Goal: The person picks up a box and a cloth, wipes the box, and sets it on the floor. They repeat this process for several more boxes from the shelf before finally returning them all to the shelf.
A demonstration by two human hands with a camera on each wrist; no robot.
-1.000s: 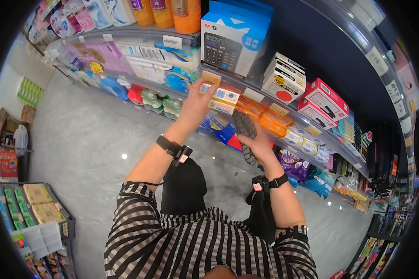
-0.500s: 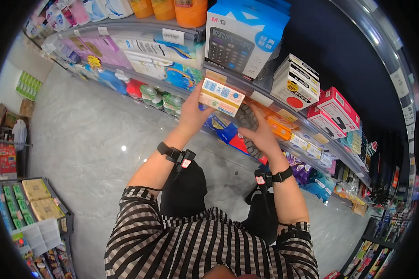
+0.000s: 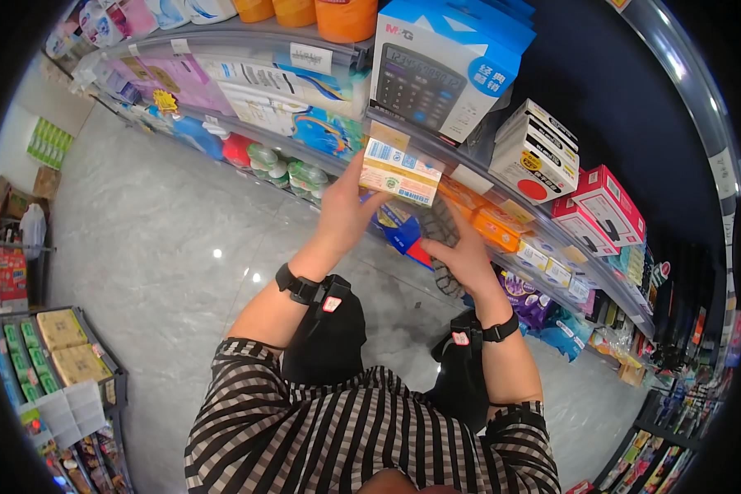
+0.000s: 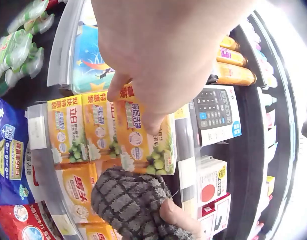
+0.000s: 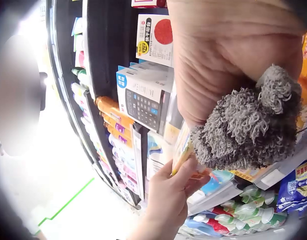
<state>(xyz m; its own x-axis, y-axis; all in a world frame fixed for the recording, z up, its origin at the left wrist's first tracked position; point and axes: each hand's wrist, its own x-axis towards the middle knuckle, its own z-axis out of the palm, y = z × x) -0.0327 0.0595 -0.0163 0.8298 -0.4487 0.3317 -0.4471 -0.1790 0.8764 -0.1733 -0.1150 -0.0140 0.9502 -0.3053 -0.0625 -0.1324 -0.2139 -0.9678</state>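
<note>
My left hand (image 3: 342,212) grips a yellow and white soap box (image 3: 400,171) by its left end, in front of the shelf edge. In the left wrist view that box (image 4: 147,142) lies beside similar boxes (image 4: 68,131), with thumb and fingers on either side. My right hand (image 3: 467,259) holds a grey checked cloth (image 3: 445,276), its thumb pressed on it. The cloth (image 4: 126,202) is bunched close to the box's lower end in the left wrist view. In the right wrist view the cloth (image 5: 248,125) hides most of the right fingers.
On the shelf above stand a calculator box (image 3: 424,82), white boxes (image 3: 535,165) and pink-red boxes (image 3: 608,206). Orange packs (image 3: 494,230) sit to the right of the cloth. Blue and red bags (image 3: 399,235) lie below. Shelf rails (image 3: 469,173) run across, with grey floor (image 3: 165,239) behind.
My left hand has brought the soap box out from the shelf row, tilting its face upward. My right hand has stayed close by with the cloth. The view has shifted slightly.
</note>
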